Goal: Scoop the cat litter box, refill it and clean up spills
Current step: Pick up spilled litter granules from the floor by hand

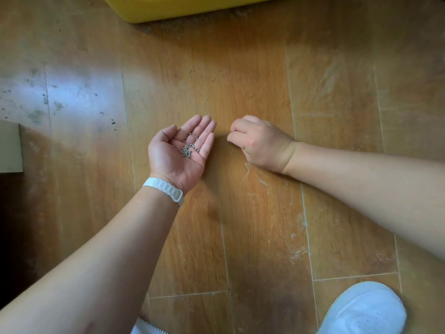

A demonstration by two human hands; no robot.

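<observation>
Left hand lies palm up just above the wooden floor, fingers straight and together, cupping grey litter pellets. Right hand rests beside it, fingers curled down to the boards; whether they pinch anything cannot be told. Yellow litter box stands at the top edge, fine grit along its base.

A white shoe rests at the near right corner of the scuffed wood-plank floor; a pale panel meets its left edge.
</observation>
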